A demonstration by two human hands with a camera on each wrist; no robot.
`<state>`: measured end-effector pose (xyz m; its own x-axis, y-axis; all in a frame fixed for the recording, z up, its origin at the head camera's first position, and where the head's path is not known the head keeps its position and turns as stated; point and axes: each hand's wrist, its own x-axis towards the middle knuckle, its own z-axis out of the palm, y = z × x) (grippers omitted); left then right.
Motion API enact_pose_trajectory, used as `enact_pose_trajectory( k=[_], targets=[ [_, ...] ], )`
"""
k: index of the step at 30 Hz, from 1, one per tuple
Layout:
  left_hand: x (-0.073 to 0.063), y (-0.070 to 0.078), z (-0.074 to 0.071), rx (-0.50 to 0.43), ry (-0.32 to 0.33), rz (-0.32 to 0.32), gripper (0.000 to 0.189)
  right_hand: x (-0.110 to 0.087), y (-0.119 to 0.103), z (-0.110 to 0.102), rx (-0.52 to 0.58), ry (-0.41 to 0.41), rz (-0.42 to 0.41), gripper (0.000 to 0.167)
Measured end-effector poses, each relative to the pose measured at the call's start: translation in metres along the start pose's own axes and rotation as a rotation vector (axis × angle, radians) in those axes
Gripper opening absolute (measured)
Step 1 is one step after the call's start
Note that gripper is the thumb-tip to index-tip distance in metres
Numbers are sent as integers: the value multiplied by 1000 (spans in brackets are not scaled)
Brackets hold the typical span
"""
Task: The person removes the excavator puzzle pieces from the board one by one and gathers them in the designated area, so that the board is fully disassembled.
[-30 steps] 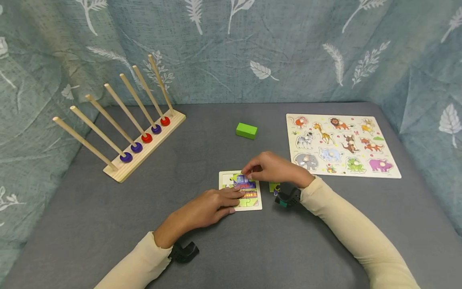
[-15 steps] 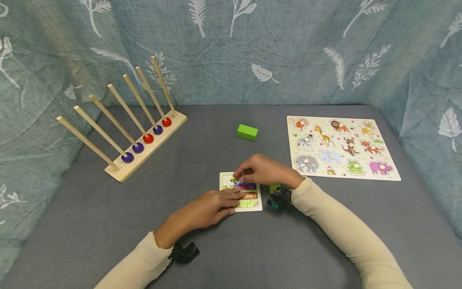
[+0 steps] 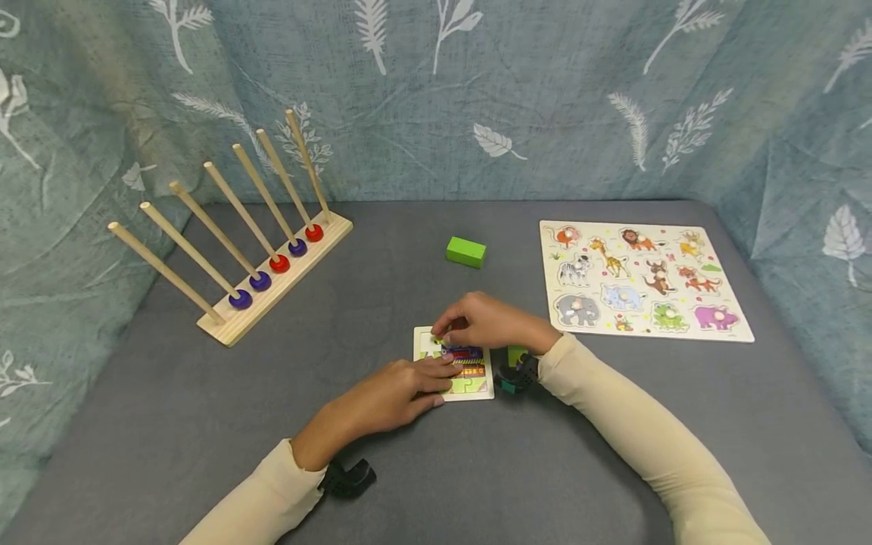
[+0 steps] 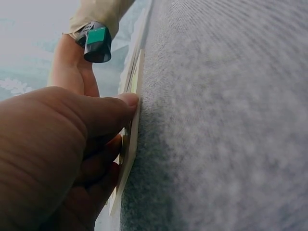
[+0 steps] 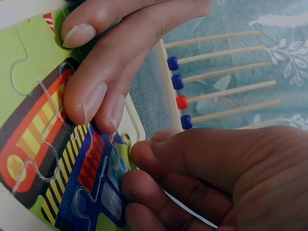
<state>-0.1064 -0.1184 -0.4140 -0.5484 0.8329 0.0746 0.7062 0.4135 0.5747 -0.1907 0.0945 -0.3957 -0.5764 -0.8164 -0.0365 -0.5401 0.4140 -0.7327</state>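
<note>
A small jigsaw puzzle (image 3: 487, 390) with a pale frame lies on the grey table, showing a purple and orange vehicle on green. My left hand (image 3: 395, 390) rests on its left part, fingers extended across the pieces and thumb at the near edge. Over the puzzle's top side, my right hand (image 3: 487, 322) pinches a puzzle piece (image 5: 125, 148) with yellow-green on it, mostly hidden by the fingers. A pale bare patch (image 3: 426, 339) shows at the upper left of the frame. Beside my right wrist lies a loose green puzzle piece (image 3: 515, 354), partly covered.
Left stands a wooden peg rack (image 3: 225, 333) with red and blue beads on several pegs. A green block (image 3: 466, 252) sits behind the puzzle. An animal peg puzzle board (image 3: 647, 265) lies at the back right, before a leaf-patterned curtain (image 3: 409, 113).
My right hand has moved left along the puzzle's top side, bringing the puzzle piece toward the upper left corner. My left hand has stayed in place.
</note>
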Motion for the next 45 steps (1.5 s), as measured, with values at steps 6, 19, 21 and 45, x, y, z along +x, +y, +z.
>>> enact_pose_trajectory(
  k=[6, 19, 21, 45],
  targets=[
    [1, 1, 0, -7, -2, -1, 36, 1, 1, -1, 5, -2, 22, 20],
    [0, 0, 0, -7, -7, -9, 37, 5, -2, 0, 33, -20, 43, 20],
    [0, 0, 0, -7, -7, -9, 37, 5, -2, 0, 38, -21, 43, 20],
    [-1, 1, 0, -2, -5, -17, 36, 4, -2, 6, -51, 81, 30, 21]
  ],
)
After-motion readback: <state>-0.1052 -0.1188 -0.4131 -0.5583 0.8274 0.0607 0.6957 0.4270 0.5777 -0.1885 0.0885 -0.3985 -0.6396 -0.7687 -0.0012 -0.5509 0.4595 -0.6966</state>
